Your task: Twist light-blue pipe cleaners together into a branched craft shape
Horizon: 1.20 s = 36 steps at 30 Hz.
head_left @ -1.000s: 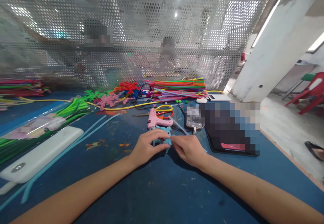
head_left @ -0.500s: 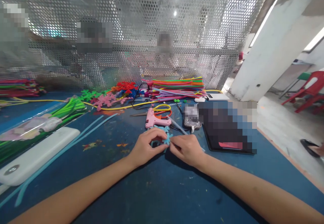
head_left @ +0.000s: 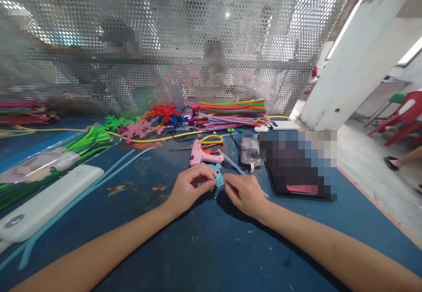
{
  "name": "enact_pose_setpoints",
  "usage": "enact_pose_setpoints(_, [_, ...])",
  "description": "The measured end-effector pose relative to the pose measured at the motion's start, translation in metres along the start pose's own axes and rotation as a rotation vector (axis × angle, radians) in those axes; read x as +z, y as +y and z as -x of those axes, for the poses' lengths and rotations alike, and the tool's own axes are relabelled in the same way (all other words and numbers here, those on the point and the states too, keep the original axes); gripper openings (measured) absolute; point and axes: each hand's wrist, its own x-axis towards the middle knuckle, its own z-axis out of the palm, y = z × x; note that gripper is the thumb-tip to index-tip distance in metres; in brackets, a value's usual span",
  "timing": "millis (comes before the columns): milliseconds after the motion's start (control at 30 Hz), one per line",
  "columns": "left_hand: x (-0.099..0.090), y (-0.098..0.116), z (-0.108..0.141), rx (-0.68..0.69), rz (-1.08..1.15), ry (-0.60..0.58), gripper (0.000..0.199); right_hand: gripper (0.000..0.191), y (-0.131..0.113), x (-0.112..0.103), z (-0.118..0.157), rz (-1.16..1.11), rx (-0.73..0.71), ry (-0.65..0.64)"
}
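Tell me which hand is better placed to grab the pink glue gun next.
Left, probably. The left hand lies nearly straight below the pink glue gun, its fingers pinching the light blue pipe-cleaner piece. The right hand sits further to the side, also on the piece.

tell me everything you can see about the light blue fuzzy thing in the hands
The light blue pipe-cleaner piece is small and fuzzy, apparently soft chenille wire twisted into a cluster with short arms sticking out, a bit like a snowflake. It is held just above the blue table, between the left hand and the right hand, whose fingers pinch it from either side and hide part of it. The pink glue gun lies right behind it; whether they touch cannot be told.
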Motion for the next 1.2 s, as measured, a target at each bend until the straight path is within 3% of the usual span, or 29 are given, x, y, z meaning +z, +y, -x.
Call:
enact_pose_setpoints(233, [0.0, 0.001, 0.002, 0.038, -0.089, -0.079, 0.001, 0.025, -0.001, -0.001, -0.001, 0.027, -0.078, 0.006])
enact_pose_setpoints(467, [0.002, 0.011, 0.003, 0.124, -0.301, -0.073, 0.007, 0.023, -0.004, -0.001, -0.001, 0.049, -0.12, 0.003])
enact_pose_setpoints(633, [0.001, 0.009, 0.004, 0.192, -0.311, -0.048, 0.01, 0.024, -0.003, -0.002, -0.001, 0.052, -0.099, -0.016])
enact_pose_setpoints(833, [0.002, 0.005, 0.003, 0.164, -0.271, -0.027, 0.008, 0.024, -0.001, -0.001, 0.0, 0.035, -0.052, -0.031])
enact_pose_setpoints(1033, [0.002, 0.003, 0.006, 0.184, -0.304, -0.107, 0.012, 0.023, -0.002, 0.0, 0.0, 0.031, -0.08, -0.039])
enact_pose_setpoints(1200, [0.001, 0.004, 0.007, 0.201, -0.318, -0.079, 0.013, 0.024, -0.003, -0.001, 0.0, 0.03, -0.073, -0.05])
